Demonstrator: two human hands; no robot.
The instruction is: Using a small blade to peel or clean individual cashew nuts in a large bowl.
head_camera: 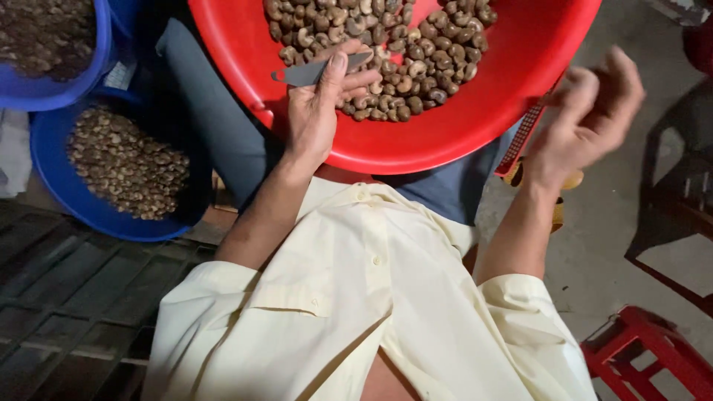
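Far on my left sit two blue tubs. The upper blue tub [100, 44] is at the corner, and the lower blue tub [52, 160] is just below it. Both hold brown cashew nuts. They rest beside a dark slatted floor [67, 297].

Next comes my left hand [316, 111]. It reaches into the big red bowl [460, 141] on my lap. My left grip is closed around a small grey knife [316, 70]. My thumb presses on top of the flat blade, and my fingers curl under it. The blade points left, over the bare red part of the bowl. My fingertips touch the pile of cashews [386, 52] that fills the far side of the bowl.

In the middle is my pale yellow shirt [371, 297], below the bowl.

Then comes my right hand [590, 119]. It is in the air, just past the right rim of the bowl, over the grey concrete floor [594, 260]. It looks blurry. The fingers are bent loosely, and I cannot tell if they hold anything.

Low on the far right is a red plastic stool [646, 353].
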